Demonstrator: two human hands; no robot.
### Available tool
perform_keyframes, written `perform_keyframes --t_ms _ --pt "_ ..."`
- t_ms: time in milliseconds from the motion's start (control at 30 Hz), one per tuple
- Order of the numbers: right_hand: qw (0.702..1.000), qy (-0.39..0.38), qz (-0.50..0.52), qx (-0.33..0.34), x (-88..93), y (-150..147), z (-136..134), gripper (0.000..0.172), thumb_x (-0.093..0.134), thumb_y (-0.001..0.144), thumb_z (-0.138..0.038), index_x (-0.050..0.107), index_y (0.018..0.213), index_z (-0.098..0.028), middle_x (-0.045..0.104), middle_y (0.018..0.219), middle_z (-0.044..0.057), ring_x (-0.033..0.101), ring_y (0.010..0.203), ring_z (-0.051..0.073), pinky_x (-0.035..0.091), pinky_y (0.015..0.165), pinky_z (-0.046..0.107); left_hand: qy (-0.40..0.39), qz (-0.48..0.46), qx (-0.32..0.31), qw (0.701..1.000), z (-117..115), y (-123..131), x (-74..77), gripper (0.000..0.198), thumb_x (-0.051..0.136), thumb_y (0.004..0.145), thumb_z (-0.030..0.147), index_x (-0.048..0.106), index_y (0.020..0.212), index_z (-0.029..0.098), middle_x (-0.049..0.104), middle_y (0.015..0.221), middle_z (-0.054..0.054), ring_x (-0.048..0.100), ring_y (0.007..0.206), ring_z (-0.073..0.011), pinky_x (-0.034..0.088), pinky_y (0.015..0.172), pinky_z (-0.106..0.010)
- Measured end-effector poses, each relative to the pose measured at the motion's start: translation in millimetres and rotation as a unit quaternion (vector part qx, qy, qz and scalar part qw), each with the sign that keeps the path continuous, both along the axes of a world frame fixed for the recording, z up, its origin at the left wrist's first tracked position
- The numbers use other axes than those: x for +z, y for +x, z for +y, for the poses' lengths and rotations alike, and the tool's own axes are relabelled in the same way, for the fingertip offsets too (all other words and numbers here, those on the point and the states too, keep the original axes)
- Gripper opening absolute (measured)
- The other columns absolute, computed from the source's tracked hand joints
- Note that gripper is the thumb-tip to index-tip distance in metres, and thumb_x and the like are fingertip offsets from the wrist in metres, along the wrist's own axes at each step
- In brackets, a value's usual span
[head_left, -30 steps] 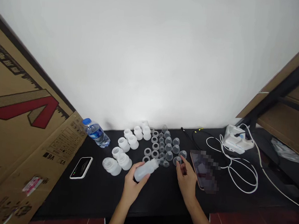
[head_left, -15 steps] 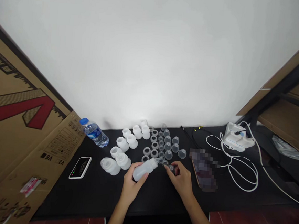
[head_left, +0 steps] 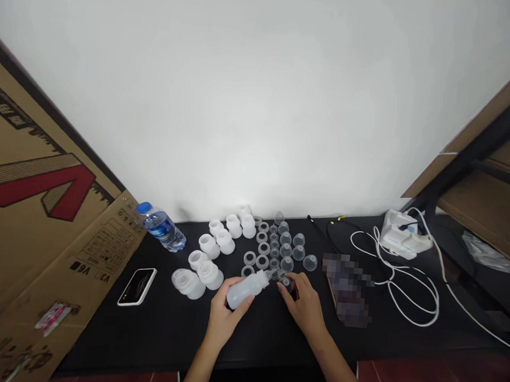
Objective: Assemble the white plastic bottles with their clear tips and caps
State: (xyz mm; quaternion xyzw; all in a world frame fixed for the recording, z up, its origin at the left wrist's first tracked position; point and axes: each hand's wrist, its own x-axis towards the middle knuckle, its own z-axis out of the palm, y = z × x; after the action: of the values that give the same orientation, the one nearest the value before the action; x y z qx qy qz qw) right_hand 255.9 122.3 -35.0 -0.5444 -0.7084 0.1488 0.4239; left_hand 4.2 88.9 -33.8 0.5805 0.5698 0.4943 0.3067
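- White bottle [head_left: 244, 292] lies tilted in the left hand [head_left: 224, 312], left of the dark phone [head_left: 346, 292], its neck turned towards that phone; the left fingers wrap firmly round its body.
- Right hand [head_left: 308, 304] is just left of the dark phone, thumb and forefinger gripping a clear dome [head_left: 285, 283] near the neck of the held bottle.
- A clear tip seems to stand at that neck, though it blends with the clear parts behind it, so its fit is hard to judge.
- Done, as far as shows: two covered bottles [head_left: 189, 284], well to the left of the dark phone, wear clear domes and look put together.
- Left, it seems: several uncovered bottles [head_left: 209, 246], farther back and left of the dark phone, have bare necks.
- Loose parts stand in rows on the black worktop [head_left: 159, 336], left of the dark phone: pale flat rings [head_left: 262, 262], small clear pieces [head_left: 275, 252] and loose domes [head_left: 298, 253], the nearest dome just beside the phone.
- By that count, the work looks to be in its early part, with the held bottle in progress and lacking its dome.
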Motion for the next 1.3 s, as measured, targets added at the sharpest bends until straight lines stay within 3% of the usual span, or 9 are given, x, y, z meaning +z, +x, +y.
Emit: perform_keyframes --t_ms 200,333,433,633,833,1133,1300 --pt "0.992 -0.047 0.119 0.011 2.0 6.1 3.2 0.026 0.067 0.104 -0.047 0.074 0.108 -0.023 0.064 0.075 0.000 0.063 0.063 0.019 0.052 0.063 0.030 -0.006 -0.005 -0.006 1.000 -0.5 -0.8 0.0 0.042 0.082 0.089 0.044 0.071 0.124 0.022 0.077 0.120 -0.011 0.076 0.106 -0.0300 0.062 0.091 -0.040" --pt "0.965 -0.094 0.243 -0.018 4.1 12.6 6.0 0.037 0.064 0.104 -0.056 0.075 0.105 -0.021 0.074 0.083 0.006 0.069 0.071 0.021 0.056 0.066 0.030 -0.011 -0.029 -0.004 1.000 -1.9 0.8 7.0 0.041 0.083 0.087 0.047 0.071 0.117 0.022 0.077 0.110 -0.009 0.076 0.096 -0.0273 0.062 0.082 -0.035" --pt "0.952 -0.110 0.283 -0.026 6.0 14.6 7.4 0.044 0.062 0.104 -0.062 0.075 0.104 -0.020 0.074 0.082 0.006 0.069 0.071 0.022 0.055 0.064 0.030 -0.019 -0.045 -0.005 0.999 -2.1 2.0 10.1 0.042 0.084 0.085 0.048 0.069 0.114 0.021 0.076 0.105 -0.008 0.076 0.091 -0.0256 0.062 0.078 -0.033" --pt "0.954 -0.126 0.273 0.014 4.9 13.9 6.9 0.044 0.062 0.104 -0.062 0.075 0.107 -0.020 0.074 0.080 0.005 0.070 0.071 0.022 0.054 0.063 0.030 -0.021 -0.058 -0.007 0.998 -0.2 3.5 8.4 0.045 0.084 0.086 0.050 0.068 0.116 0.021 0.076 0.107 -0.008 0.076 0.095 -0.0259 0.063 0.083 -0.036" --pt "0.953 -0.141 0.255 0.082 1.3 14.2 5.6 0.038 0.065 0.104 -0.057 0.075 0.110 -0.021 0.075 0.080 0.004 0.071 0.073 0.021 0.054 0.065 0.029 -0.026 -0.091 -0.041 0.995 1.4 4.9 7.4 0.049 0.085 0.087 0.047 0.070 0.126 0.021 0.077 0.128 -0.014 0.076 0.117 -0.0321 0.062 0.100 -0.044" --pt "0.938 -0.178 0.249 0.162 7.7 14.3 2.5 0.035 0.075 0.098 -0.051 0.074 0.117 -0.022 0.079 0.091 0.004 0.069 0.071 0.018 0.054 0.061 0.027 -0.030 -0.113 -0.039 0.992 0.9 1.5 1.3 0.050 0.085 0.087 0.047 0.069 0.126 0.022 0.076 0.125 -0.012 0.077 0.111 -0.0296 0.063 0.095 -0.040" --pt "0.945 -0.165 0.227 0.167 6.9 15.2 1.0 0.034 0.084 0.090 -0.048 0.078 0.112 -0.023 0.081 0.090 0.003 0.067 0.067 0.016 0.053 0.060 0.028 -0.045 -0.123 -0.035 0.991 0.1 0.7 0.9 0.052 0.082 0.090 0.051 0.067 0.130 0.023 0.074 0.129 -0.012 0.075 0.114 -0.0295 0.062 0.098 -0.040"
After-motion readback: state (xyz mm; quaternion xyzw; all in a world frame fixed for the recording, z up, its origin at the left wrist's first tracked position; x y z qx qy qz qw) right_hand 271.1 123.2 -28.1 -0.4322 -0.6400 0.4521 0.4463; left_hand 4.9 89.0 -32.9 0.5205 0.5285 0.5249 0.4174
